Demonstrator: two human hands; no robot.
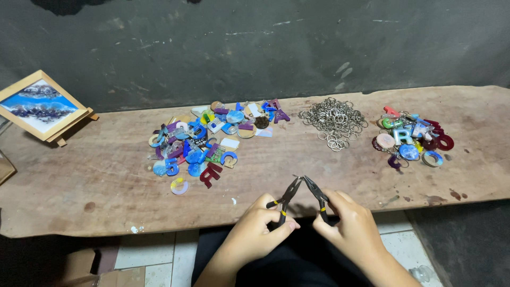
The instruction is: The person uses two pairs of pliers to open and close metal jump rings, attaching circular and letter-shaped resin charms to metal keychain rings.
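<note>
Head view, looking down at a rough wooden board set against a dark wall.

Left hand: fingers curled tight around the handles of a small pair of black pliers with yellow bands, the left pliers. Thumb lies across the front of the grip; no gap shows between fingers and handle.

Right hand: fingers likewise wrapped closed around a second pair, the right pliers. Both hands sit at the near edge of the board, just beside each other.

The two plier noses tilt inward and meet at a point just beyond the fingertips, forming an inverted V. Whether anything is pinched between the tips: cannot tell, too small.

Beyond the right fingers, further up the board: heap of loose metal rings. To the far right of those fingers: smaller pile of coloured resin letters with rings attached. Beyond and to the left of the left fingers: large spread of coloured resin letters and discs. Far left, well apart from both hands: framed blue-and-white picture on a small easel.
</note>
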